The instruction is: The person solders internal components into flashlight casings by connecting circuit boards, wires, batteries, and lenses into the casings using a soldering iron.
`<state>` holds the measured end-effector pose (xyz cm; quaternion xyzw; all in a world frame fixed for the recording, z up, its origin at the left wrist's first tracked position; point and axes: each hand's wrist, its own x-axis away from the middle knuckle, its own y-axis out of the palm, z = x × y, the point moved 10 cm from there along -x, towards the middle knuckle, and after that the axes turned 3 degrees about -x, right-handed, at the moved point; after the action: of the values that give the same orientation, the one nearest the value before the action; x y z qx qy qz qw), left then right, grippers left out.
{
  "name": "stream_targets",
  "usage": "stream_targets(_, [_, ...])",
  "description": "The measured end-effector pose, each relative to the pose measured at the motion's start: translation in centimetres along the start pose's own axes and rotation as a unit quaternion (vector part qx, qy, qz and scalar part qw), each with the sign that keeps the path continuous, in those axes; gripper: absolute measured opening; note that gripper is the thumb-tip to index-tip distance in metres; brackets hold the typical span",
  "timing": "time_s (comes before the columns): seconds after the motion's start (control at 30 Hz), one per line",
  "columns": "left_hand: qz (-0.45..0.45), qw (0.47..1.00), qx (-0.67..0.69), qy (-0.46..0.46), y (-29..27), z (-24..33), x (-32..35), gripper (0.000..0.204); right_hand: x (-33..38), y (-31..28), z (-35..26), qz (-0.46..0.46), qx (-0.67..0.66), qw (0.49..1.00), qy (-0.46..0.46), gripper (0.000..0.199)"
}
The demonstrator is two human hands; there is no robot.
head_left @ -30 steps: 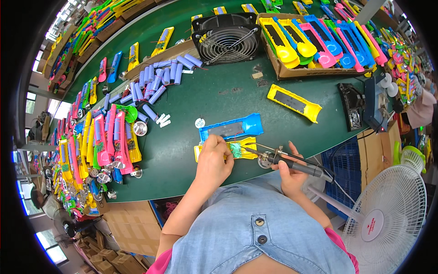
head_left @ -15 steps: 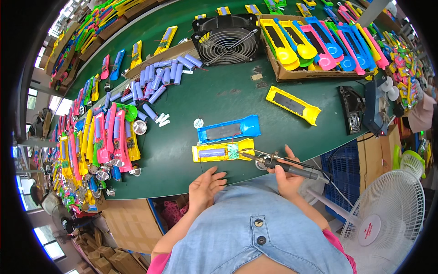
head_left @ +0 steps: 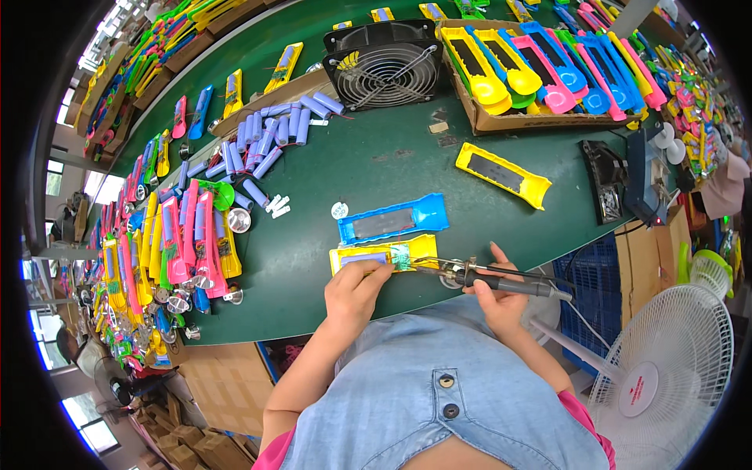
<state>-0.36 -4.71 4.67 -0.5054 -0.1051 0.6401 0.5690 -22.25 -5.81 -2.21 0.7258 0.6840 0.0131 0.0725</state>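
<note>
My right hand (head_left: 503,309) grips a black soldering iron (head_left: 513,285) with a thin metal feed tube along it. Its tip points left, over the green circuit board (head_left: 400,254) in a yellow plastic casing (head_left: 424,242). A purple cylindrical battery (head_left: 363,259) lies in the same casing, left of the board. My left hand (head_left: 351,299) is at the casing's near edge with fingertips pinched beside the board; what they hold is too small to make out. Just beyond lies a blue casing (head_left: 432,211) with a dark panel.
Colourful assembled pieces (head_left: 184,235) pile up at left, near loose purple batteries (head_left: 266,137). A black metal fan (head_left: 388,74) stands at the back, beside a cardboard box (head_left: 540,122) of casings. Another yellow casing (head_left: 501,174) lies right of centre. A blue soldering station (head_left: 647,180) sits at the right edge.
My left hand has moved up and right to the yellow casing, its fingers closing from a loose spread into a pinch. The iron has stayed nearly in place, its tip at the board.
</note>
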Motion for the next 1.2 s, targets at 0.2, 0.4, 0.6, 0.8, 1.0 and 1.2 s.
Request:
stream_targets(0.2, [-0.078, 0.997, -0.001, 0.003, 1.5, 0.0, -1.0, 0.018, -0.2, -0.2, 1.0, -0.009, -0.026, 0.998, 0.054, 0.018])
stream_targets(0.4, [-0.134, 0.991, -0.03, 0.006, 2.3, 0.2, -2.0, 0.013, -0.6, 0.2, 1.0, -0.006, -0.051, 0.997, 0.056, 0.018])
stream_targets(0.6, [-0.158, 0.987, -0.025, -0.005, 2.7, -0.1, -2.4, 0.011, -1.2, 0.9, 0.7, -0.035, -0.015, 0.999, 0.027, 0.017])
stream_targets(0.8, [-0.166, 0.986, -0.023, -0.012, 2.9, -0.2, -2.6, 0.011, -1.4, 1.2, 0.5, -0.044, 0.01, 0.999, -0.008, 0.015])
stream_targets(1.0, [-0.18, 0.983, -0.034, -0.011, 3.2, -0.2, -2.7, 0.011, -1.3, 1.0, 0.6, -0.027, 0.002, 0.999, -0.019, 0.015])
stream_targets(1.2, [-0.182, 0.983, -0.04, -0.009, 3.2, 0.1, -2.6, 0.01, -0.9, 1.3, 1.0, -0.048, -0.021, 0.998, 0.035, 0.016])
